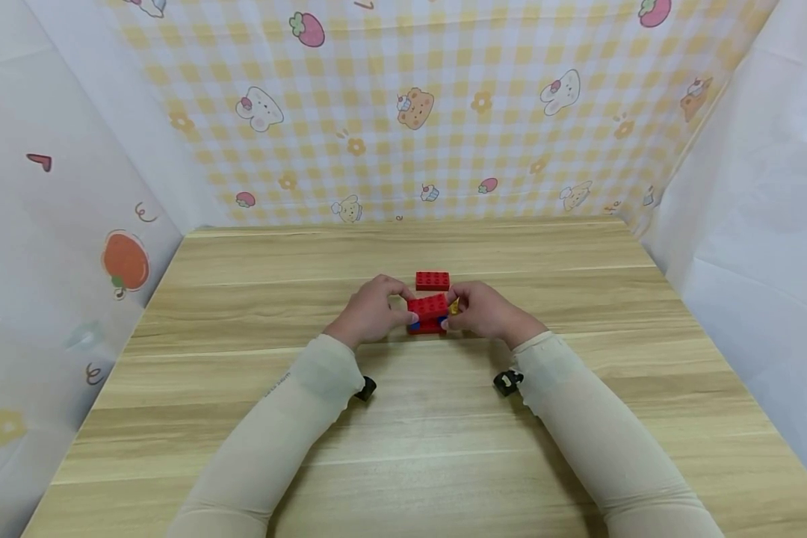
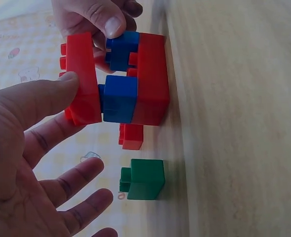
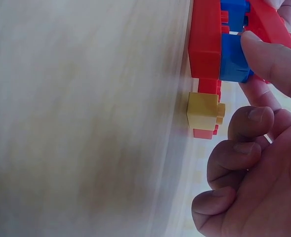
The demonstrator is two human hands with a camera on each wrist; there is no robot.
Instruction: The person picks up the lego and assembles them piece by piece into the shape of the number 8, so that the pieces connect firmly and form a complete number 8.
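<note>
A lower red brick (image 2: 152,81) lies on the table with two blue bricks (image 2: 120,98) on it, one near each end. Above them is an upper red brick (image 1: 427,306), tilted, its left end lower than its right. My left hand (image 1: 376,310) pinches this upper brick at its left end, the other fingers spread. With thumb and index finger my right hand (image 1: 487,310) pinches the right blue brick (image 3: 234,57), its other fingers curled. Whether the upper brick's left end is seated on the left blue brick's studs, I cannot tell.
Behind the stack lies another red brick (image 1: 433,281). A yellow brick (image 3: 203,111) stands at the right, and a green brick (image 2: 145,180) at the left, mostly hidden by the hand in the head view. Patterned cloth (image 1: 376,112) hangs behind the wooden table (image 1: 417,448).
</note>
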